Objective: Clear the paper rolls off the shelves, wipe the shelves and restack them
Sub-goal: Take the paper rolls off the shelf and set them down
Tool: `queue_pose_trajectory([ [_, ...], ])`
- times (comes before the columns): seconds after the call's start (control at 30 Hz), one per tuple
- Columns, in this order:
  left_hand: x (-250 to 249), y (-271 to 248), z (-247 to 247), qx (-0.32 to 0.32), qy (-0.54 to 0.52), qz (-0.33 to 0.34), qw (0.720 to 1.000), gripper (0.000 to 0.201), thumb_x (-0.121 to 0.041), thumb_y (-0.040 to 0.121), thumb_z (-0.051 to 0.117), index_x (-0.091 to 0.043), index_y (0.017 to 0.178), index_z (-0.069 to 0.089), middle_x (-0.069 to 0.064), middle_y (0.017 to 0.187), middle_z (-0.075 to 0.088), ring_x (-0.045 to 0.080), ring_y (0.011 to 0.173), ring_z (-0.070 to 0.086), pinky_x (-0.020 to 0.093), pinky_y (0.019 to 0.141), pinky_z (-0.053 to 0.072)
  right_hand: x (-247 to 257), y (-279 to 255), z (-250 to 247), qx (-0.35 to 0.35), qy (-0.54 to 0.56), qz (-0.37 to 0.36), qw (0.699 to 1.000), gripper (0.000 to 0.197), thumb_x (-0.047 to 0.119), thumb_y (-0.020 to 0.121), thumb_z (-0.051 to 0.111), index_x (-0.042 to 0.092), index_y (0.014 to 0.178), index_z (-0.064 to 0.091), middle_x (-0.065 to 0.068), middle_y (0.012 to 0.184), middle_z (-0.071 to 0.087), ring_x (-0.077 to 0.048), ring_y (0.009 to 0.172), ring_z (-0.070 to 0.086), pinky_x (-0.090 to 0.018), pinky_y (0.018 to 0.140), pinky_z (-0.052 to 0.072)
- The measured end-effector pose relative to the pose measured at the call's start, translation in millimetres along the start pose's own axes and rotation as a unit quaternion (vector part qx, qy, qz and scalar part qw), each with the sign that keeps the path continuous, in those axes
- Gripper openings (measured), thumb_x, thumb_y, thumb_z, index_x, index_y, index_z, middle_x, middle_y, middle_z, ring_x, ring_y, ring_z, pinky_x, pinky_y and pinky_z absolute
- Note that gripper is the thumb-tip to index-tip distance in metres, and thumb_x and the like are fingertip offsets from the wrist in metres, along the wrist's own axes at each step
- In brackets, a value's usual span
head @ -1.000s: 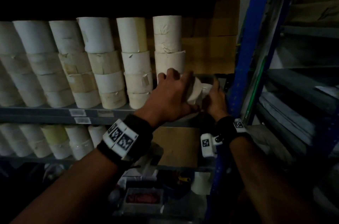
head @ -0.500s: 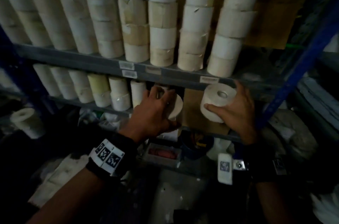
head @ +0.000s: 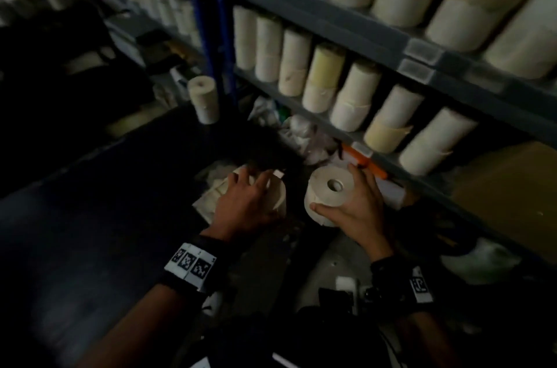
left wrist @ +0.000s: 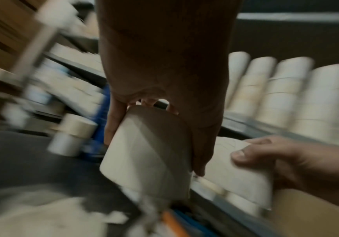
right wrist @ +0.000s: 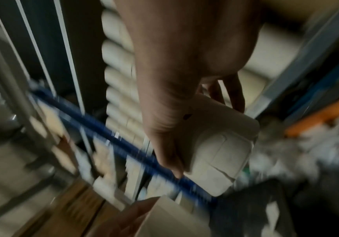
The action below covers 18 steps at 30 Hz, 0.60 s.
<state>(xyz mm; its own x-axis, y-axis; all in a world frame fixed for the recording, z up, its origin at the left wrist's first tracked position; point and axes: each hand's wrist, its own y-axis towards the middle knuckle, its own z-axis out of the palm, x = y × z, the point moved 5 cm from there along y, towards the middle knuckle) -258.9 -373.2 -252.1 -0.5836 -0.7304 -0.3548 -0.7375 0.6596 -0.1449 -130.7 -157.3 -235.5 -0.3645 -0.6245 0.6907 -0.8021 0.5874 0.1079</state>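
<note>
While most rolls remain stacked on the shelves, the clearing is judged to be at an early stage; wiping and restacking are not yet begun. At far left a lone roll [head: 203, 102] stands upright on a dark surface beside the blue upright [head: 211, 6]. Next, the left hand [head: 245, 205] has its grip clamped from above on a cream paper roll [head: 278, 196], held low over crumpled pale paper [head: 211, 196] (whether the roll touches anything beneath cannot be told). To its right, the right hand [head: 358, 208] has thumb and fingers closed round a second roll [head: 328, 193], its round end face and hollow core turned upward. Further right, the lower shelf [head: 388, 162] carries a row of upright stacks [head: 352, 96]: smooth matte cylinders, white to pale yellow, some with loose torn paper tails. Beyond these, a brown cardboard box [head: 512, 187] sits under the shelf.
</note>
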Motion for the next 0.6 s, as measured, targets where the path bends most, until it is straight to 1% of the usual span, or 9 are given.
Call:
queue_pose_trajectory([
  [0.07, 33, 2, -7, -0.018, 0.0, -0.032, 0.999, 0.1, -0.068, 0.074, 0.076, -0.037, 0.158, 0.03, 0.006, 0.147, 0.035, 0.035, 0.133, 0.035, 0.049, 0.091, 0.052, 17, 20, 33, 0.045, -0.01, 0.004, 0.999, 0.115, 0.044, 0.055, 0.099, 0.022, 0.152, 0.042, -0.003, 0.146, 0.045, -0.022, 0.136, 0.044, -0.027, 0.103, 0.036],
  [0.17, 80, 15, -17, -0.047, -0.018, -0.085, 0.995, 0.098, -0.071, 0.073, 0.075, -0.04, 0.155, 0.032, 0.003, 0.144, 0.034, 0.032, 0.13, 0.035, 0.05, 0.08, 0.057, 38, 60, 82, 0.107, -0.031, -0.009, 0.994, 0.121, 0.053, 0.055, 0.096, 0.023, 0.155, 0.037, -0.003, 0.152, 0.041, -0.025, 0.139, 0.044, -0.041, 0.109, 0.043],
  [0.2, 87, 19, -18, -0.052, -0.016, -0.094, 0.994, 0.099, -0.072, 0.071, 0.075, -0.04, 0.154, 0.032, 0.002, 0.143, 0.034, 0.032, 0.129, 0.036, 0.049, 0.077, 0.058, 41, 68, 90, 0.118, -0.038, -0.013, 0.992, 0.122, 0.055, 0.055, 0.095, 0.023, 0.156, 0.036, -0.002, 0.154, 0.039, -0.026, 0.14, 0.043, -0.045, 0.11, 0.044],
  [0.23, 99, 26, -20, -0.056, -0.014, -0.108, 0.992, 0.099, -0.073, 0.07, 0.076, -0.041, 0.154, 0.032, 0.002, 0.142, 0.035, 0.031, 0.128, 0.036, 0.049, 0.076, 0.059, 47, 82, 103, 0.132, -0.042, -0.021, 0.99, 0.122, 0.054, 0.056, 0.095, 0.022, 0.157, 0.035, -0.002, 0.155, 0.038, -0.027, 0.141, 0.043, -0.046, 0.109, 0.045],
  [0.3, 122, 45, -24, -0.069, -0.016, -0.14, 0.988, 0.102, -0.073, 0.069, 0.077, -0.041, 0.154, 0.031, 0.001, 0.144, 0.034, 0.029, 0.128, 0.036, 0.047, 0.074, 0.06, 56, 112, 129, 0.153, -0.05, -0.037, 0.986, 0.121, 0.051, 0.058, 0.096, 0.021, 0.158, 0.034, -0.002, 0.154, 0.037, -0.027, 0.14, 0.043, -0.046, 0.109, 0.045],
  [0.4, 148, 86, -33, -0.082, -0.022, -0.167, 0.982, 0.104, -0.073, 0.07, 0.077, -0.039, 0.157, 0.03, 0.001, 0.146, 0.033, 0.029, 0.129, 0.035, 0.047, 0.074, 0.059, 68, 164, 165, 0.171, -0.059, -0.059, 0.982, 0.123, 0.052, 0.058, 0.095, 0.022, 0.159, 0.033, -0.003, 0.153, 0.038, -0.028, 0.139, 0.045, -0.044, 0.108, 0.046],
  [0.47, 163, 119, -43, -0.09, -0.03, -0.188, 0.978, 0.105, -0.072, 0.071, 0.077, -0.037, 0.158, 0.03, 0.003, 0.146, 0.033, 0.03, 0.129, 0.034, 0.049, 0.076, 0.059, 74, 201, 186, 0.188, -0.064, -0.067, 0.978, 0.123, 0.055, 0.059, 0.094, 0.023, 0.16, 0.031, -0.003, 0.153, 0.038, -0.028, 0.139, 0.045, -0.043, 0.108, 0.046],
  [0.57, 186, 177, -61, -0.097, -0.042, -0.219, 0.97, 0.104, -0.066, 0.073, 0.081, -0.034, 0.158, 0.031, 0.006, 0.148, 0.031, 0.033, 0.132, 0.031, 0.053, 0.082, 0.058, 85, 257, 213, 0.198, -0.062, -0.085, 0.975, 0.122, 0.057, 0.061, 0.092, 0.023, 0.16, 0.029, -0.003, 0.156, 0.036, -0.028, 0.141, 0.043, -0.041, 0.107, 0.044],
  [0.6, 193, 197, -68, -0.102, -0.044, -0.227, 0.968, 0.102, -0.065, 0.073, 0.081, -0.033, 0.157, 0.032, 0.007, 0.148, 0.031, 0.035, 0.131, 0.032, 0.054, 0.082, 0.058, 89, 273, 222, 0.202, -0.061, -0.088, 0.974, 0.121, 0.059, 0.062, 0.091, 0.024, 0.16, 0.029, -0.003, 0.156, 0.036, -0.028, 0.14, 0.043, -0.041, 0.106, 0.044],
])
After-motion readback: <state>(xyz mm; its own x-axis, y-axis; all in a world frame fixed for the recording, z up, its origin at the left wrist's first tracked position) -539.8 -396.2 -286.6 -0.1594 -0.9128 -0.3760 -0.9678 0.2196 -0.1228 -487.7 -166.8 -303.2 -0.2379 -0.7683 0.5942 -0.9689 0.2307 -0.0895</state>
